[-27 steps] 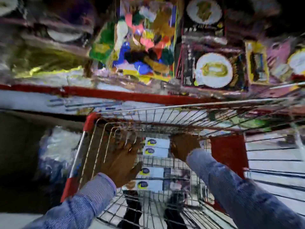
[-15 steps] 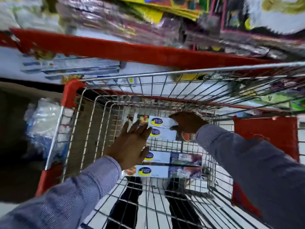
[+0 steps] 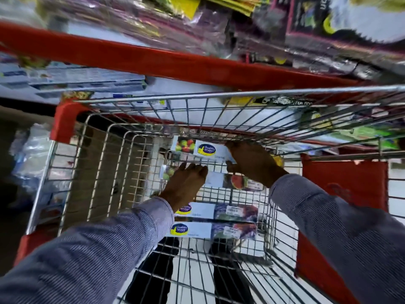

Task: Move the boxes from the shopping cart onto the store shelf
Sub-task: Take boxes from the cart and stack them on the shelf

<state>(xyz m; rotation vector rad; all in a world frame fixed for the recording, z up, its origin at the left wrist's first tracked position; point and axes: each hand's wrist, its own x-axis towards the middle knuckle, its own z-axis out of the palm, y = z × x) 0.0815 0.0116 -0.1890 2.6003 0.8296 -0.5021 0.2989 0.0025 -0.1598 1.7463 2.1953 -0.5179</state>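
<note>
Wire shopping cart (image 3: 65, 172), holding four white fruit-print boxes. Right hand (image 3: 252, 163) is gripping the farthest box (image 3: 203, 149) at twelve o'clock; left hand (image 3: 186, 183) is lying on the second box (image 3: 219, 179), seemingly loose-fingered. Red-edged store shelf (image 3: 153, 60) is standing beyond.

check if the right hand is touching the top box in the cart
Touching. The head view shows the right hand gripping the right end of the top box, fingers wrapped over its edge with no gap. The left hand rests on the second box.
</note>
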